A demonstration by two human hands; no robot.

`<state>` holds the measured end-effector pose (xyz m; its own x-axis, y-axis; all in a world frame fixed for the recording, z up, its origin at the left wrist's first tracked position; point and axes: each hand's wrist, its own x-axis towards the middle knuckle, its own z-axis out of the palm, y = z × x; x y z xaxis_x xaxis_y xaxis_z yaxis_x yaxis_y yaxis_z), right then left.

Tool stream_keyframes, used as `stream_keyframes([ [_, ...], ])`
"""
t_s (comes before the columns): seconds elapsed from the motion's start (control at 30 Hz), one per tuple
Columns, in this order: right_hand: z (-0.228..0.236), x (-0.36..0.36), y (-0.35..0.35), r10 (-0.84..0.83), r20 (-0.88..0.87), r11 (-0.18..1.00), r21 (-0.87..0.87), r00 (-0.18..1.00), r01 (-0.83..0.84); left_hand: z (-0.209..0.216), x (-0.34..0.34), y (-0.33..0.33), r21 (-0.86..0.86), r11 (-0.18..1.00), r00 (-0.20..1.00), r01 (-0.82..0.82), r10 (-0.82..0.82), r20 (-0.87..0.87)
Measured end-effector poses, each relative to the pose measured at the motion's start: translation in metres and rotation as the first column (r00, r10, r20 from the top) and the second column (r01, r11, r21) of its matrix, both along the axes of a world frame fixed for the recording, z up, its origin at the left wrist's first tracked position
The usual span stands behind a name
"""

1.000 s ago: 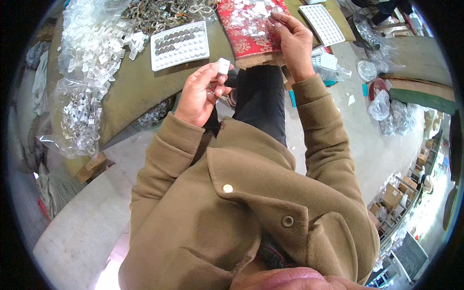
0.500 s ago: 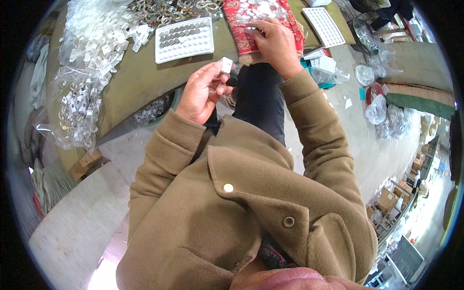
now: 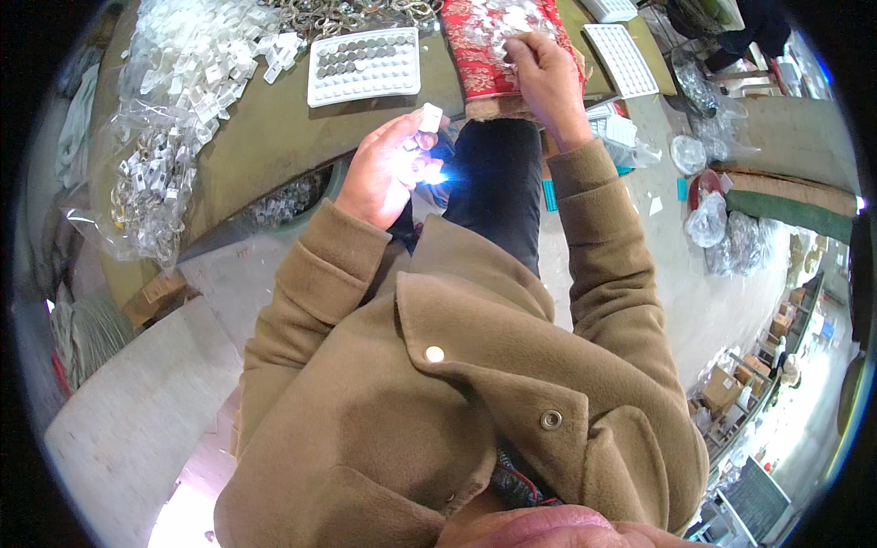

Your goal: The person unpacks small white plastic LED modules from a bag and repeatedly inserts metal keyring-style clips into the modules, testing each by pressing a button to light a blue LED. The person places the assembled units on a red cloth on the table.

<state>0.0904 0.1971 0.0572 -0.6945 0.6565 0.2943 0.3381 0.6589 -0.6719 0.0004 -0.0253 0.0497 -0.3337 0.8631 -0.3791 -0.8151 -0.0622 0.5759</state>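
My left hand [image 3: 379, 173] is closed, pinching a small white plastic case [image 3: 431, 119] between thumb and fingertips. A bright blue-white light [image 3: 435, 176] shines at its lower fingers; its glare hides what else lies in them. My right hand [image 3: 552, 84] reaches over the red patterned cloth [image 3: 475, 66], thumb and index finger pressed together at the edge of a pile of small white and clear pieces [image 3: 498, 20]. What those fingertips hold, if anything, is too small to make out.
A white tray [image 3: 365, 89] with rows of round grey discs lies left of the cloth; another white tray [image 3: 623, 60] lies right. Clear plastic cases [image 3: 206, 68] heap at the far left, above a clear bag of parts [image 3: 151, 187]. Metal rings [image 3: 356, 13] lie behind.
A bright light has come on in my left hand, which still holds the white case. My right hand has shifted slightly right, its fingers staying at the pile. The whole view has shifted slightly.
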Motion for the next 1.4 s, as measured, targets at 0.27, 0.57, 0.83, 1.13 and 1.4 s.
stream_keyframes([
  [0.27, -0.005, 0.002, -0.007, 0.008, 0.016, 0.998, 0.057, 1.000, -0.009, 0.001, 0.000, -0.002, -0.051, 0.998, 0.999, 0.030, -0.031, -0.014],
  [0.57, 0.011, 0.016, -0.019, 0.044, -0.368, 0.682, -0.668, 0.929, -0.297, -0.002, -0.001, 0.002, 0.061, 0.997, 0.998, 0.036, -0.038, 0.043],
  [0.83, 0.021, 0.015, -0.054, 0.188, -0.460, 0.551, -0.682, 0.868, -0.481, 0.020, 0.002, 0.009, 0.055, 0.998, 0.999, -0.027, 0.028, -0.016],
  [1.13, 0.021, 0.002, -0.067, 0.477, -0.310, 0.871, 0.044, 0.822, -0.489, 0.016, 0.001, 0.006, 0.158, 0.986, 0.998, -0.057, 0.053, 0.028],
  [1.4, 0.036, -0.002, -0.073, 0.489, -0.190, 0.865, -0.023, 0.852, -0.501, 0.015, -0.007, 0.005, 0.003, 0.998, 0.985, -0.066, 0.066, -0.157],
])
